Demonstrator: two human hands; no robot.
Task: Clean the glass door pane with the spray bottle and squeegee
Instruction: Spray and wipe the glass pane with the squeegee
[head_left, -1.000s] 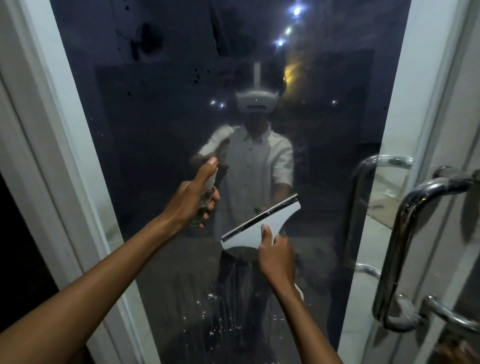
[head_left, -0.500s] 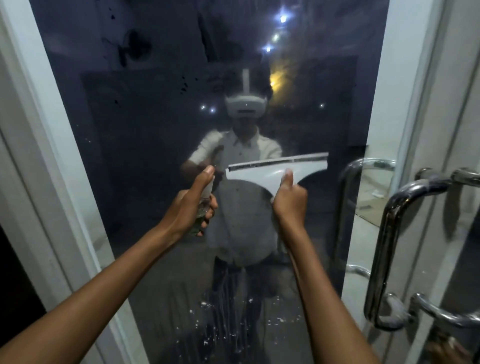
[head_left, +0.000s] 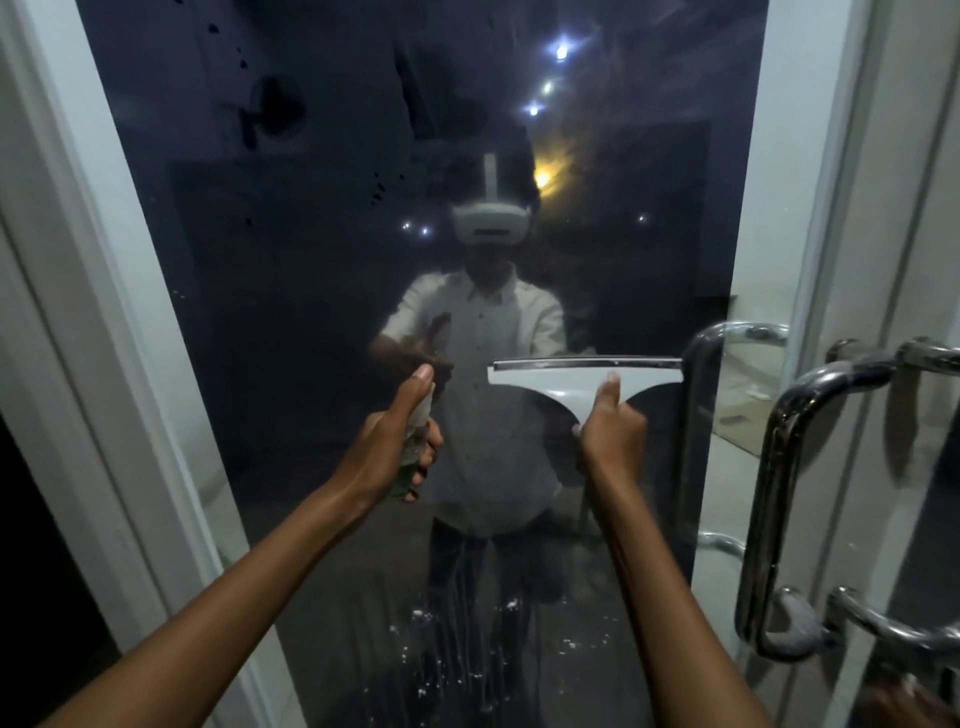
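midway, likely: right hand (head_left: 610, 436) grips squeegee (head_left: 571, 382) level on pane (head_left: 311, 312) beside door handle (head_left: 696, 441); left hand (head_left: 389, 447) holds spray bottle (head_left: 415, 441); drips below handle unwiped.

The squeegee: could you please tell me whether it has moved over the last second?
Yes. The squeegee rose, levelled out and shifted right, toward the door handle.

A dark glass pane (head_left: 322, 291) in a white frame (head_left: 130, 332). The left hand (head_left: 387, 447) grips a spray bottle (head_left: 415, 431), the right hand (head_left: 613, 431) holds a white squeegee (head_left: 566, 382) level against the glass. Chrome handles (head_left: 779, 493) stand right.
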